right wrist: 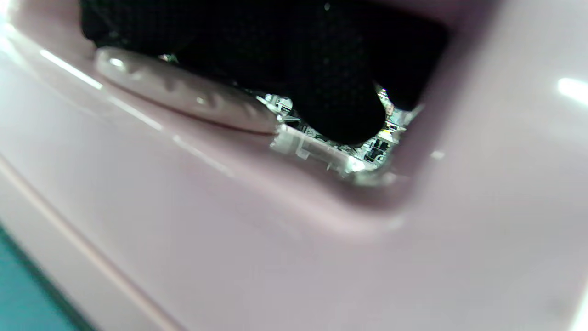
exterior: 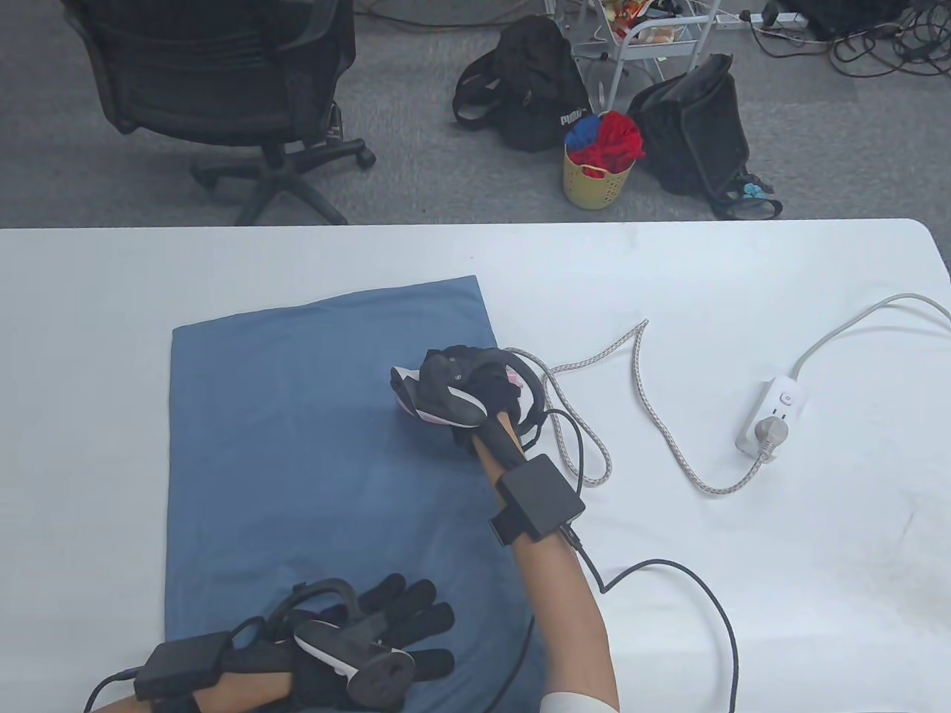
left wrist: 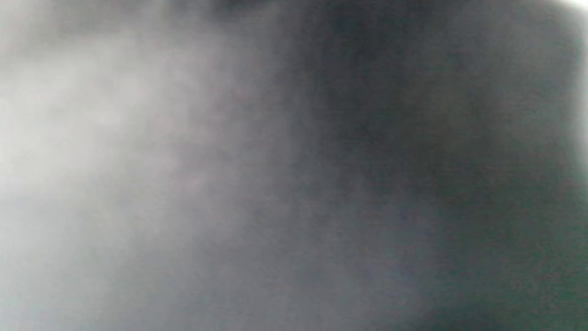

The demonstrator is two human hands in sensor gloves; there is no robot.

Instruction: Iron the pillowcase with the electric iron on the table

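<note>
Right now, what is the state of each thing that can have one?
Pillowcase: spread flat on the table.
Iron: on the pillowcase, gripped by the right hand.
Left hand: flat on the pillowcase.
Plug: in the power strip.

Beyond the far edge of the white table [exterior: 669,260], past where the hands reach, grey carpet [exterior: 416,186] covers the floor; up and to the left of the hands stands a black office chair [exterior: 223,89] on a star base with castors; straight ahead lies a black bag [exterior: 531,82], and just right of it a yellow perforated basket [exterior: 596,182] holds red and blue cloth. Further right slumps a second black bag [exterior: 695,134], behind them a white wire cart [exterior: 654,37]; black cables [exterior: 869,37] tangle at the far right
</note>
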